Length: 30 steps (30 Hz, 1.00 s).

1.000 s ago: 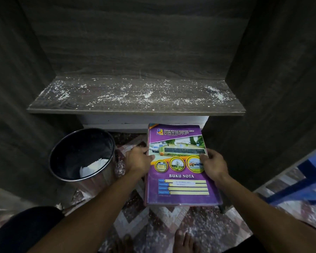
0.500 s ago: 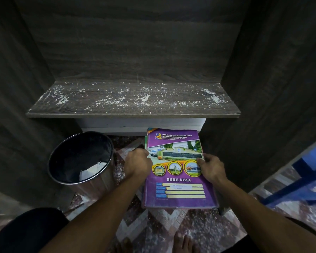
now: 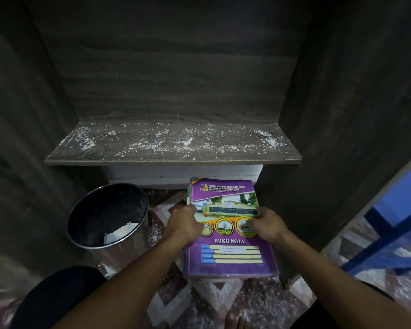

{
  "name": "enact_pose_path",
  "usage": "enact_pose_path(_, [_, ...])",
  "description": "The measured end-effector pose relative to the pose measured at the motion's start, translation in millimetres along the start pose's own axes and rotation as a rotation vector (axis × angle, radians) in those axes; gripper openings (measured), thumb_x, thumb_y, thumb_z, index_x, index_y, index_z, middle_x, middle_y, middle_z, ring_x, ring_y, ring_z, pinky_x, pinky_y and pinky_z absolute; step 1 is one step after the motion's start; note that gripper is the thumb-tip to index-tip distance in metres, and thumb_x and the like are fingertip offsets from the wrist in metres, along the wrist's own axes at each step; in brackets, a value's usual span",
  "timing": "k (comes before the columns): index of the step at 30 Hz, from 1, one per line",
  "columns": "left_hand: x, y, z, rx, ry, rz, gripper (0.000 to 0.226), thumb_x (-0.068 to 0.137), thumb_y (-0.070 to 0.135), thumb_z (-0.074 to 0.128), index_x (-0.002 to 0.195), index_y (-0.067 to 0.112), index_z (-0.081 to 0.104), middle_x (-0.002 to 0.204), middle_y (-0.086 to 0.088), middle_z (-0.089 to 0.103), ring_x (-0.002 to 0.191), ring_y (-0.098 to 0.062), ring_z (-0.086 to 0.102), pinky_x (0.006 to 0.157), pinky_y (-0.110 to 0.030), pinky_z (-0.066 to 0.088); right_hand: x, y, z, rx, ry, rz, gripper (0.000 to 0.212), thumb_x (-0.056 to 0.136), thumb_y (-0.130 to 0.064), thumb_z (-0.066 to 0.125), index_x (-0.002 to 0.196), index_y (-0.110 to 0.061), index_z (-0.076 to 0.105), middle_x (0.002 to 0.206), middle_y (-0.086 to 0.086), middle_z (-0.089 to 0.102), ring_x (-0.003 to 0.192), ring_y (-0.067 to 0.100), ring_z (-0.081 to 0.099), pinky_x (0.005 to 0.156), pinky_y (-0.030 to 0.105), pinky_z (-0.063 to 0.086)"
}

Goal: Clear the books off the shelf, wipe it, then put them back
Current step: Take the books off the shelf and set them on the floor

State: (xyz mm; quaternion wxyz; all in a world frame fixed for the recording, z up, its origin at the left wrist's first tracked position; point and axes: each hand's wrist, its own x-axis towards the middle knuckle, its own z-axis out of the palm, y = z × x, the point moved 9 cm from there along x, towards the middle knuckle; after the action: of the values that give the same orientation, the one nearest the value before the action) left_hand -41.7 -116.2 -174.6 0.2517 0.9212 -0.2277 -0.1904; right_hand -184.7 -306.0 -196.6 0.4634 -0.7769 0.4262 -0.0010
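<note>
A stack of books [image 3: 230, 255] with a purple "BUKU NOTA" cover on top lies low in front of the shelf, over the patterned floor. My left hand [image 3: 184, 222] grips the stack's left edge. Gripping the right edge is my right hand [image 3: 265, 224], its fingers curled over the cover. The dark wood shelf [image 3: 171, 143] above holds no books and is speckled with white dust and crumbs along its whole width.
A shiny metal bin [image 3: 107, 217] with white paper inside stands on the floor at the left of the books. Dark wood walls close in the shelf on both sides. A blue frame [image 3: 387, 236] is at the right. My bare toes [image 3: 233, 321] show at the bottom.
Both hands have carried the stack slightly downward and closer to the floor; more book edges show under the purple cover at its top left.
</note>
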Motion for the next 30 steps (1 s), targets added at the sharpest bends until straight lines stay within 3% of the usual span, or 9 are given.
enact_pose_path(2, [-2.1,9.8,1.1,0.045,-0.078,0.023,0.049,0.086,0.022,0.067,0.132,0.018,0.052,0.126,-0.006,0.060,0.100,-0.019,0.059,0.073,-0.024,0.047,-8.7,-10.6,-5.3,0.005,-0.004,-0.042,0.018,0.087,-0.014,0.068,0.099,-0.023,0.058,0.100,0.000,0.071,0.085,0.014,0.069,0.070,0.028,0.055])
enact_pose_path(6, [-15.7,48.7,-26.4,0.039,-0.086,0.124,0.058,0.084,0.023,0.067,0.138,0.016,0.047,0.126,-0.006,0.061,0.108,-0.022,0.061,0.090,-0.031,0.051,-30.3,-40.2,-25.1,0.054,0.010,-0.131,0.030,0.087,-0.019,0.068,0.116,-0.022,0.060,0.109,-0.002,0.069,0.094,0.015,0.068,0.087,0.036,0.056])
enact_pose_path(11, [-42.8,124.8,-99.7,0.053,0.135,0.405,0.064,0.091,0.018,0.062,0.147,0.023,0.033,0.099,0.004,0.063,0.064,-0.008,0.062,0.060,-0.025,0.056,-78.2,-109.4,-76.7,-0.035,0.098,-0.350,0.075,0.075,-0.042,0.072,0.143,-0.029,0.045,0.140,-0.007,0.055,0.115,0.008,0.061,0.099,0.037,0.052])
enact_pose_path(12, [-52.6,142.1,-119.2,0.088,0.211,0.465,0.065,0.092,0.018,0.061,0.149,0.024,0.029,0.102,0.004,0.061,0.068,-0.008,0.062,0.061,-0.023,0.055,-94.5,-129.2,-91.1,-0.071,0.144,-0.411,0.077,0.079,-0.040,0.072,0.148,-0.029,0.039,0.147,-0.009,0.047,0.124,0.009,0.054,0.104,0.036,0.048])
enact_pose_path(14, [-70.9,174.6,-156.5,0.168,0.379,0.594,0.068,0.093,0.024,0.060,0.151,0.023,0.024,0.125,0.000,0.057,0.104,-0.015,0.060,0.087,-0.028,0.052,-122.3,-164.0,-120.5,-0.175,0.261,-0.535,0.078,0.087,-0.035,0.069,0.154,-0.028,0.030,0.157,-0.011,0.031,0.141,0.008,0.035,0.117,0.032,0.032])
enact_pose_path(15, [-78.6,189.7,-172.9,0.201,0.455,0.653,0.069,0.092,0.028,0.059,0.151,0.022,0.023,0.139,-0.001,0.050,0.124,-0.018,0.050,0.103,-0.032,0.042,-136.0,-179.8,-133.6,-0.234,0.308,-0.587,0.079,0.089,-0.036,0.068,0.155,-0.029,0.026,0.160,-0.012,0.024,0.145,0.006,0.025,0.120,0.029,0.025])
enact_pose_path(17, [-90.8,216.7,-204.3,0.260,0.583,0.743,0.071,0.091,0.034,0.058,0.152,0.021,0.023,0.152,0.001,0.037,0.142,-0.021,0.028,0.117,-0.034,0.022,-157.3,-207.2,-154.7,-0.308,0.368,-0.670,0.081,0.090,-0.040,0.065,0.156,-0.034,0.019,0.163,-0.017,0.009,0.148,0.002,0.012,0.121,0.027,0.018])
enact_pose_path(22, [-114.8,266.8,-265.9,0.355,0.814,0.885,0.071,0.088,0.035,0.060,0.149,0.018,0.030,0.153,-0.005,0.036,0.143,-0.025,0.027,0.119,-0.041,0.022,-197.7,-265.6,-199.7,-0.431,0.544,-0.816,0.084,0.089,-0.047,0.063,0.156,-0.037,0.014,0.163,-0.018,0.003,0.149,0.006,0.009,0.123,0.034,0.017])
enact_pose_path(30, [-119.8,323.0,-312.1,0.464,0.969,0.952,0.075,0.089,0.035,0.059,0.151,0.017,0.021,0.156,-0.008,0.028,0.144,-0.027,0.024,0.119,-0.043,0.021,-223.2,-337.6,-252.2,-0.580,0.750,-0.900,0.084,0.089,-0.045,0.064,0.156,-0.034,0.014,0.165,-0.009,0.006,0.150,0.018,0.018,0.121,0.043,0.023])
